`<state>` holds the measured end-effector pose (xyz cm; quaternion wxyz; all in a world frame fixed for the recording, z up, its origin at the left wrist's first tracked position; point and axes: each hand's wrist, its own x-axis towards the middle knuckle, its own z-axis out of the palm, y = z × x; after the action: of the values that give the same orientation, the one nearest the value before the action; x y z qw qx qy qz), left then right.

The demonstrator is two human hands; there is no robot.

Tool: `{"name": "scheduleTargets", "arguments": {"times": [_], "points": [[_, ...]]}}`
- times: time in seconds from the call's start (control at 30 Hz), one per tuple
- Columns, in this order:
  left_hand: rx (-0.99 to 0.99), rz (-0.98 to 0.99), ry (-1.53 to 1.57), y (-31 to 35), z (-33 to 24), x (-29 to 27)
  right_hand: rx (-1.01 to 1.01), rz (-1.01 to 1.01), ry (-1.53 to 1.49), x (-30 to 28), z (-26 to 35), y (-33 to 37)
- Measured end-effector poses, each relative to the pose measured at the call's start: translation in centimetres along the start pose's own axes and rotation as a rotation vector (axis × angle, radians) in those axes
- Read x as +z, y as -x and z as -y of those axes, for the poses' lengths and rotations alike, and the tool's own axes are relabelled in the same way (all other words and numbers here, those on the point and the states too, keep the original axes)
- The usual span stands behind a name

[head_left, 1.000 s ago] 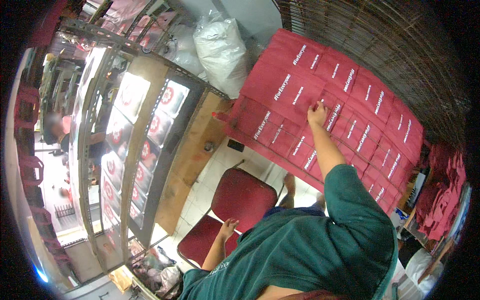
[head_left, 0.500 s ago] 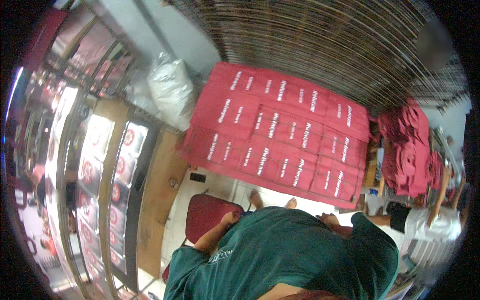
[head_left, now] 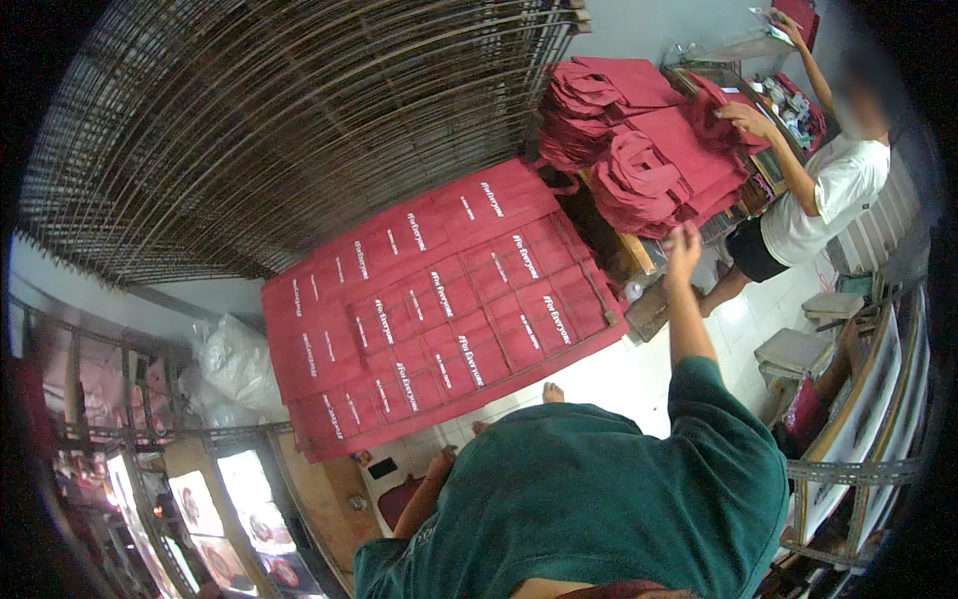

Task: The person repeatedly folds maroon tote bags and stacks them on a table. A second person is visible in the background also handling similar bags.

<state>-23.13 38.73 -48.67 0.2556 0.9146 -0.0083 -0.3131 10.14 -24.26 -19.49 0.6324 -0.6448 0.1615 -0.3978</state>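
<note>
My right hand (head_left: 684, 250) reaches forward at the front edge of a stack of red fabric bags (head_left: 639, 185) with looped handles. Its fingers are stretched out and nothing shows in them; whether they touch the bags I cannot tell. Down by my left side hangs my left hand (head_left: 440, 463), nearest the near edge of a wide table; its fingers are mostly hidden from above. Flat red fabric pieces (head_left: 449, 334) with white print cover that table, and a thin wire rack (head_left: 499, 344) lies over some of them.
A co-worker in a white shirt (head_left: 833, 195) stands at the right, one hand on the bags, the other raised. Stacked wire racks (head_left: 249, 130) rise behind the table. A white plastic sack (head_left: 235, 364) sits at left. Metal shelving (head_left: 858, 474) stands near right.
My view has turned right, bringing the bag stack and the co-worker nearer the middle. My right arm has stretched out from my side toward the bags. My left hand stays low.
</note>
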Motion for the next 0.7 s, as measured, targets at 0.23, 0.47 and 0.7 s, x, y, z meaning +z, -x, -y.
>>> {"name": "scheduleTargets", "arguments": {"times": [0.23, 0.47, 0.7], "points": [[0.494, -0.068, -0.582, 1.8, -6.0, -6.0, 0.522, -0.208, -0.564, -0.2, 3.8, -12.5], [-0.346, -0.052, 0.325, 3.9, -0.8, 0.7, 0.382, -0.115, 0.495, -0.1, -4.3, -18.1], [-0.391, -0.243, 0.438, 8.8, -18.1, -6.3, -0.93, -0.033, 0.895, -0.6, 7.3, -18.7]]}}
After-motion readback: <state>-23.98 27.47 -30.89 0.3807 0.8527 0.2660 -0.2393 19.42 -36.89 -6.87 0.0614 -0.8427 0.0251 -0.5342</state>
